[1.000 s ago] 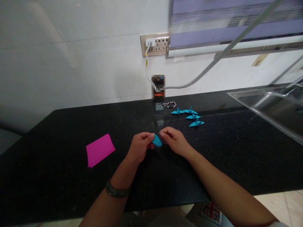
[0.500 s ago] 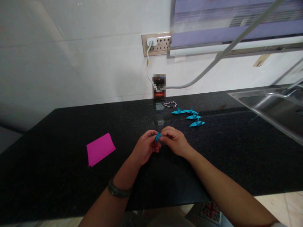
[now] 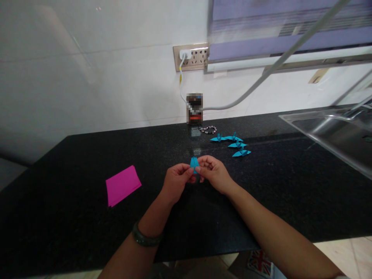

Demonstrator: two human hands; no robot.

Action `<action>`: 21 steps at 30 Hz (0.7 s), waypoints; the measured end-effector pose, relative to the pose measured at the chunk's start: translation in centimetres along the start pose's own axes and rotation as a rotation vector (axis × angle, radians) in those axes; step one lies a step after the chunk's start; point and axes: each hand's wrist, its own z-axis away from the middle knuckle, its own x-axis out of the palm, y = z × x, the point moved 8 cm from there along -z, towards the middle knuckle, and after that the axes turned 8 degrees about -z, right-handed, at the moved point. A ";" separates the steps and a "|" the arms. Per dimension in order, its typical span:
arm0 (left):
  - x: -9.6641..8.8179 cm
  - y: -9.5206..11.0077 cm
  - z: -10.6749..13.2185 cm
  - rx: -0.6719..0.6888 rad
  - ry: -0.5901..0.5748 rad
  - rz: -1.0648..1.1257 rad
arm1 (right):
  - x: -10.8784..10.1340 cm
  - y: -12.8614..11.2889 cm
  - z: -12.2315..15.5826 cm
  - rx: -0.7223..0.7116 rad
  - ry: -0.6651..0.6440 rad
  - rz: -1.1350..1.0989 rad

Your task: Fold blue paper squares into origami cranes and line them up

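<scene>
Between my two hands is a small piece of folded blue paper (image 3: 194, 162), its pointed tips facing up and away from me. My left hand (image 3: 178, 180) pinches it from the left between thumb and fingers. From the other side my right hand (image 3: 214, 173) pinches it too, the two thumbs close together at its lower part. Fingers hide the back of the paper. Several blue paper cranes (image 3: 241, 153) rest on the black counter (image 3: 197, 224), beyond my right hand. A stack of pink paper sheets (image 3: 123, 186) lies to the left of my left hand.
Against the wall leans a blurred-out phone-like object (image 3: 194, 109) with a beaded strap (image 3: 208, 130) beside it. A white cable runs up from it to a wall socket (image 3: 191, 57). At the right is a metal sink (image 3: 334, 131), and a grey hose (image 3: 247, 95) crosses above the counter.
The blue paper has been turned in my fingers, so its pointed tips now show upward. Both hands have shifted only slightly. The cranes and pink sheets stay in place.
</scene>
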 end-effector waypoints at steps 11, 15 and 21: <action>-0.2 1.4 0.0 0.197 0.035 -0.122 | -1.0 -0.1 -0.1 -0.025 0.144 0.120; -0.2 1.6 0.1 0.249 0.023 -0.179 | -1.1 0.2 -0.2 -0.026 0.120 0.101; -0.4 1.3 0.0 0.233 0.020 -0.218 | -0.9 0.1 -0.2 -0.031 0.065 0.183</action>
